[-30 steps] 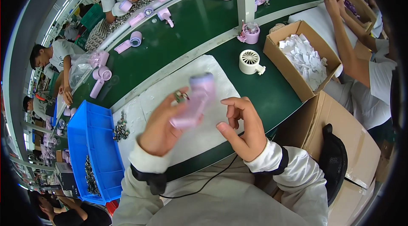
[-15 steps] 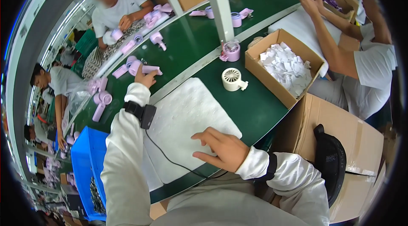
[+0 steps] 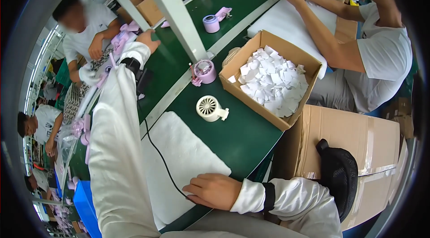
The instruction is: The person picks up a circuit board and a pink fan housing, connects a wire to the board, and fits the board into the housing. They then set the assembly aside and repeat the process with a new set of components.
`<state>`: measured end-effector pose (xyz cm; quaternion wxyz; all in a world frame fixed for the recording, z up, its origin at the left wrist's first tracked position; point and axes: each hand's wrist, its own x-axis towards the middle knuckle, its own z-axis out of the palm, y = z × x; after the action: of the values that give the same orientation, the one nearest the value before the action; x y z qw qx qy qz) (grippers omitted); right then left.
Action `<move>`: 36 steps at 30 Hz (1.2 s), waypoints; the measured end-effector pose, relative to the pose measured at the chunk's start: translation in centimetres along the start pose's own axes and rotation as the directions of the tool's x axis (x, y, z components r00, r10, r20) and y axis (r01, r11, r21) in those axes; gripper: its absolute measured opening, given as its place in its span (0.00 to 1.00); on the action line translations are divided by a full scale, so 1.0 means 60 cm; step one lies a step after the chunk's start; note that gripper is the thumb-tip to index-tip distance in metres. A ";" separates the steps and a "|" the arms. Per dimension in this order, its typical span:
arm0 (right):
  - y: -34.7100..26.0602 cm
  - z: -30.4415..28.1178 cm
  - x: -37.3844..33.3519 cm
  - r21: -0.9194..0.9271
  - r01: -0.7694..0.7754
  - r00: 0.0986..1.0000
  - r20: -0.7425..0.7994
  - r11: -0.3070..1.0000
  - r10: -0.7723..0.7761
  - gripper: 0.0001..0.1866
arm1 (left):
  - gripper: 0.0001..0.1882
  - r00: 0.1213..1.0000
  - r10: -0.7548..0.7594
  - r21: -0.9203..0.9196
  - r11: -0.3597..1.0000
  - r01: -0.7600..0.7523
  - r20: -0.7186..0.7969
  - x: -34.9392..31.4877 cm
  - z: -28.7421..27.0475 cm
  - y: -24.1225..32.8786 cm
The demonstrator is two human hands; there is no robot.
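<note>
My left hand point(image 3: 147, 41) is stretched far out over the green conveyor, thumb and fingers apart, with nothing seen in it. Just beyond it, a small lilac piece point(image 3: 165, 24) shows beside the grey post. My right hand point(image 3: 215, 191) rests with its fingers lying on the near edge of the white foam sheet point(image 3: 179, 153). A black cable point(image 3: 163, 162) runs from my left wrist down to those fingertips. A cream round fan head point(image 3: 208, 108) with a slotted grille lies on the green table, past the foam.
A grey post point(image 3: 172, 14) rises beside a lilac round housing point(image 3: 204, 71). To the right stands a carton point(image 3: 293, 124) of white paper pieces. Another lilac housing point(image 3: 211, 23) sits on the belt. Co-workers sit across and at the right. A blue bin point(image 3: 85, 204) is at my left.
My left hand has left the lilac fan on the belt and moved farther forward. My right hand has come down onto the foam. The view has swung to the right.
</note>
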<state>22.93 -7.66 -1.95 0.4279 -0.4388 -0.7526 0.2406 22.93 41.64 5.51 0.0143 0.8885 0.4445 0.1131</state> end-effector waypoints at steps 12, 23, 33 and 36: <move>-0.006 -0.035 0.015 0.093 -0.329 0.929 -0.145 0.940 0.340 0.22 | 0.31 0.893 0.303 0.243 0.942 -0.230 -0.332 0.289 0.241 -0.092; 0.000 -0.034 0.007 -0.034 -0.199 0.970 -0.146 0.980 0.192 0.19 | 0.23 0.993 0.109 0.595 0.796 -0.111 0.039 0.183 0.133 -0.020; 0.007 -0.045 0.008 -0.166 -0.047 0.990 -0.138 0.985 0.024 0.15 | 0.11 0.992 0.091 0.070 0.994 -0.085 -0.091 -0.264 -0.135 0.000; -0.006 -0.054 0.013 -0.083 -0.066 0.988 -0.145 0.994 0.053 0.13 | 0.10 0.988 0.019 -0.118 0.992 -0.037 -0.156 -0.447 -0.161 0.062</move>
<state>25.33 -7.21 0.32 0.4536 -0.4954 -0.7166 0.1881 8.25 17.37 10.36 0.0319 0.8807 0.4241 0.2084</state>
